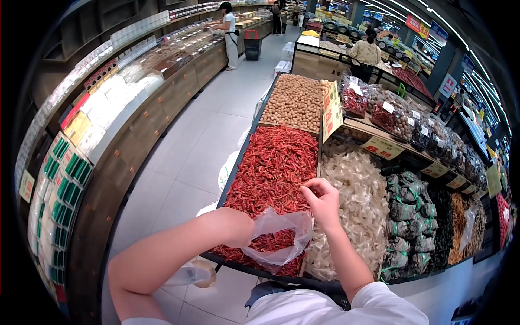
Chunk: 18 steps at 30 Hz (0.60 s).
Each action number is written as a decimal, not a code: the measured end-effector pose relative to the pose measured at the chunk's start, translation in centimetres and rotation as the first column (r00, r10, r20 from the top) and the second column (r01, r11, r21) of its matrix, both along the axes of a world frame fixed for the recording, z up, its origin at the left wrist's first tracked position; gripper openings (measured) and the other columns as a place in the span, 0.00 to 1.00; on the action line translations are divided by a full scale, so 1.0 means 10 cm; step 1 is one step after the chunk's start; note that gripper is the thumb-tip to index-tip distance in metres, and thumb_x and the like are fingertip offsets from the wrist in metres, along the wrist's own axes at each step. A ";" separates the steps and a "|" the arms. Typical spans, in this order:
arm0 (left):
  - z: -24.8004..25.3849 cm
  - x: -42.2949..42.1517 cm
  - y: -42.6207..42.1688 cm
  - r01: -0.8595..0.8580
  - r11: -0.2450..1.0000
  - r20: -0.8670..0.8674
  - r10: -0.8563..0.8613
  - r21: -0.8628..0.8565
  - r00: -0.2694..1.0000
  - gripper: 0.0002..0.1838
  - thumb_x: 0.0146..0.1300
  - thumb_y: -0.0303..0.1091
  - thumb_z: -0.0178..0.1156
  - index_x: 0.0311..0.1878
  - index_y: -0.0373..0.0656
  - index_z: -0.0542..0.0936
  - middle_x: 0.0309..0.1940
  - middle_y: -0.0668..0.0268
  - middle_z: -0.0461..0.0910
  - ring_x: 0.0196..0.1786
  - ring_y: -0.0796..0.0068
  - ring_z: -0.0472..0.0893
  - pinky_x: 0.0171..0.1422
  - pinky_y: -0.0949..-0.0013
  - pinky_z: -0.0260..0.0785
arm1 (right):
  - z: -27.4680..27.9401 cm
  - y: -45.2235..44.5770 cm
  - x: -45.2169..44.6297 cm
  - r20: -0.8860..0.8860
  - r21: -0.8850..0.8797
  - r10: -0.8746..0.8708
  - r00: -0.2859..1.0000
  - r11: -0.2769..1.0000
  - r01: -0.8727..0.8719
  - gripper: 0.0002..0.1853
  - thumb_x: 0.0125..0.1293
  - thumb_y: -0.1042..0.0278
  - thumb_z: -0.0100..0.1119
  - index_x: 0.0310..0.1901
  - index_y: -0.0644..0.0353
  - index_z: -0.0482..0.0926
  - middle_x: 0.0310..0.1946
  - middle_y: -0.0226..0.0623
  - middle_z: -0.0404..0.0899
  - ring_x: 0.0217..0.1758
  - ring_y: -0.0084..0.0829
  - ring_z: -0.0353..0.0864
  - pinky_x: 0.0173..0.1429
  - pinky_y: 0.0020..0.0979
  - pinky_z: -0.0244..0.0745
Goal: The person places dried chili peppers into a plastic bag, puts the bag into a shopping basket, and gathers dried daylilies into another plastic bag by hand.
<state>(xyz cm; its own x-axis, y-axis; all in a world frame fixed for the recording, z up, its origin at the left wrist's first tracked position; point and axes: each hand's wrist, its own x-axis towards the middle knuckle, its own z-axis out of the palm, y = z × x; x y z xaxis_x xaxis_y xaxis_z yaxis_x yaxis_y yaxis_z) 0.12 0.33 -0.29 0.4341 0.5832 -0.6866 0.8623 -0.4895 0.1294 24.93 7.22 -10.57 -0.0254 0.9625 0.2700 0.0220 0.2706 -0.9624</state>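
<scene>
Red peppers (279, 162) lie beneath your left hand (236, 226), fingers hidden, holding a bag (266, 222), and right hand (325, 205), pinched narrow, contents unclear; floor (189, 162) opens left of them.

And here's the left arm (168, 249), elbow sharply bent, its hand (238, 227) turned back-up, fingers hidden beneath! Across comes the right forearm (346, 260), angling up to a lightly curled right hand (322, 203), thumb tip close to index fingertip, other fingers tucked behind them!
</scene>
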 end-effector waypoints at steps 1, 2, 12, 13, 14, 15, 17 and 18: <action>0.00 0.00 0.00 0.002 1.000 -0.004 -0.002 0.014 1.000 0.17 0.66 0.43 0.55 0.42 0.40 0.86 0.37 0.53 0.87 0.43 0.52 0.87 0.50 0.52 0.79 | 0.21 -0.15 0.01 0.000 -0.001 -0.003 1.000 1.000 0.003 0.05 0.65 0.82 0.68 0.40 0.67 0.81 0.35 0.32 0.83 0.37 0.19 0.83 0.42 0.21 0.79; 0.01 0.01 0.00 0.004 1.000 -0.007 -0.004 0.027 1.000 0.17 0.66 0.43 0.55 0.42 0.40 0.86 0.37 0.54 0.87 0.44 0.52 0.87 0.50 0.52 0.79 | 0.38 -0.29 0.02 0.020 0.068 0.038 0.999 0.997 -0.040 0.05 0.64 0.83 0.69 0.39 0.66 0.82 0.35 0.33 0.83 0.39 0.19 0.83 0.43 0.21 0.79; 0.08 0.02 0.00 0.002 1.000 -0.036 -0.002 0.022 0.999 0.17 0.67 0.43 0.55 0.42 0.42 0.86 0.37 0.55 0.87 0.43 0.53 0.87 0.51 0.52 0.79 | 0.88 -0.86 0.15 0.546 0.185 0.311 0.778 0.861 -0.474 0.10 0.62 0.76 0.71 0.45 0.61 0.86 0.44 0.38 0.86 0.48 0.39 0.87 0.53 0.35 0.82; 0.08 0.02 0.00 0.002 1.000 -0.028 -0.001 0.028 1.000 0.16 0.67 0.43 0.55 0.41 0.42 0.86 0.37 0.55 0.87 0.43 0.53 0.87 0.51 0.52 0.79 | 0.83 -0.88 0.18 0.555 0.207 0.287 0.781 0.862 -0.463 0.09 0.64 0.74 0.70 0.45 0.62 0.85 0.43 0.38 0.85 0.47 0.41 0.86 0.52 0.36 0.82; 0.08 0.02 0.00 0.001 0.999 -0.020 0.000 0.033 1.000 0.16 0.67 0.43 0.56 0.41 0.42 0.86 0.36 0.55 0.87 0.42 0.53 0.87 0.51 0.52 0.79 | 0.73 -0.87 0.23 0.573 0.289 0.198 0.795 0.859 -0.422 0.10 0.63 0.75 0.70 0.46 0.62 0.85 0.43 0.39 0.86 0.47 0.40 0.86 0.51 0.36 0.82; 0.08 0.01 0.00 0.004 0.999 -0.024 -0.004 0.032 1.000 0.16 0.67 0.43 0.56 0.41 0.42 0.86 0.36 0.55 0.87 0.42 0.53 0.87 0.51 0.52 0.79 | 0.68 -0.90 0.29 0.570 0.289 0.196 0.798 0.861 -0.418 0.10 0.63 0.75 0.70 0.46 0.62 0.85 0.43 0.39 0.86 0.47 0.40 0.86 0.51 0.36 0.82; 0.08 0.02 0.00 0.012 0.999 -0.011 -0.011 0.032 1.000 0.15 0.66 0.42 0.56 0.41 0.42 0.86 0.36 0.56 0.87 0.42 0.53 0.86 0.50 0.52 0.79 | 0.60 -0.97 0.40 0.450 0.308 0.045 0.892 0.930 -0.202 0.10 0.61 0.75 0.71 0.45 0.62 0.86 0.41 0.40 0.86 0.45 0.40 0.86 0.50 0.35 0.82; 0.09 0.03 0.00 0.021 0.999 -0.018 -0.021 0.031 1.000 0.15 0.66 0.42 0.56 0.41 0.42 0.86 0.36 0.56 0.87 0.42 0.53 0.86 0.50 0.52 0.79 | 0.45 -0.99 0.49 0.408 0.262 0.023 0.913 0.955 -0.141 0.14 0.61 0.75 0.71 0.49 0.62 0.85 0.44 0.41 0.85 0.46 0.37 0.86 0.51 0.34 0.82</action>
